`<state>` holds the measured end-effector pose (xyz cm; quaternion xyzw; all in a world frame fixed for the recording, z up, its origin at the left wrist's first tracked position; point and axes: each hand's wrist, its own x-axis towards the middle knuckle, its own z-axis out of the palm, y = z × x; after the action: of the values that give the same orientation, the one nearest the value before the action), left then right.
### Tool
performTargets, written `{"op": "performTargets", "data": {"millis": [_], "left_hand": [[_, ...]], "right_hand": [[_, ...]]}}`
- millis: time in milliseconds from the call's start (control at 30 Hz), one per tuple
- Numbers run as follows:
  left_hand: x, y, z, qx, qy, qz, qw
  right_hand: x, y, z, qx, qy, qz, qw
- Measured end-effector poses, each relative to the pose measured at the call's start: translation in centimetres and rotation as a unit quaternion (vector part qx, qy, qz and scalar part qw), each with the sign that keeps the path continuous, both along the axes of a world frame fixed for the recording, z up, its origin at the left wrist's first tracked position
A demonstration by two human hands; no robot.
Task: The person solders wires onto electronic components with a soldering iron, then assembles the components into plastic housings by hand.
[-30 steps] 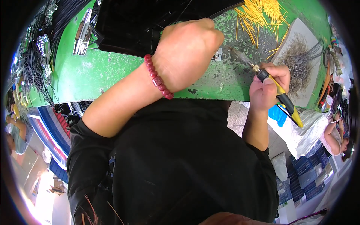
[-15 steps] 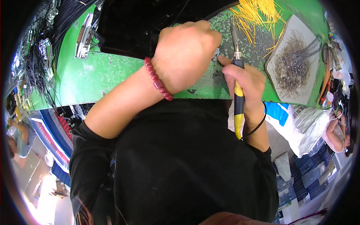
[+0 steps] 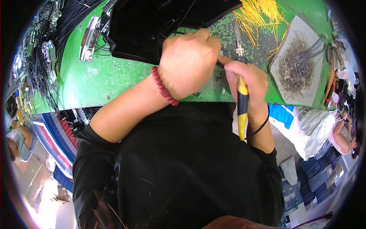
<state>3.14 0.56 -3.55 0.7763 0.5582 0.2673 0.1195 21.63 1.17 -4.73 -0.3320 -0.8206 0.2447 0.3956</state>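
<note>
My right hand point(image 3: 248, 78) is closed round a yellow-and-black soldering iron point(image 3: 243, 97), whose metal tip points to the far side of the green table. My left hand point(image 3: 189, 63) is curled with its back toward me, close beside the right fingertips. Whatever its fingers grip is hidden beneath it. Just beyond that hand lies a large glossy black plastic housing point(image 3: 137, 34) with thin wires on it. A silver lamp-like part point(image 3: 90, 38) rests left of the housing, joined to dark wires.
Yellow thin tubes point(image 3: 263, 15) lie in a heap at the far right. Nearer, a pale board point(image 3: 280, 72) holds dark debris and a bundle of thin grey wires. Black wires point(image 3: 74, 19) and silver parts point(image 3: 49, 61) crowd the left edge. Other people sit at both sides.
The black housing and the silver part have shifted a little to the right. My left hand has come slightly nearer to me, and the soldering iron has moved slightly left.
</note>
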Motion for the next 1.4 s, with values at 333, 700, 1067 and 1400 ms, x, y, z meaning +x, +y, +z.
{"op": "performTargets", "data": {"millis": [333, 700, 1067, 1400], "left_hand": [[0.0, 0.0, 0.2, -0.007, -0.012, 0.0, 1.0], [0.0, -0.2, -0.2, 0.041, 0.03, -0.027, 0.998], [0.1, 0.1, 0.5, -0.048, 0.003, 0.012, 0.999], [-0.1, 0.0, 0.4, -0.052, 0.01, -0.009, 0.999]], "right_hand": [[0.3, 0.4, -0.4, 0.072, -0.122, 0.007, 0.99], [1.8, -1.4, 0.1, -0.186, 0.104, -0.064, 0.975], [-0.3, 0.0, -0.2, -0.084, 0.069, -0.009, 0.994], [-0.5, 0.1, -0.7, -0.04, -0.004, -0.032, 0.999]]}}
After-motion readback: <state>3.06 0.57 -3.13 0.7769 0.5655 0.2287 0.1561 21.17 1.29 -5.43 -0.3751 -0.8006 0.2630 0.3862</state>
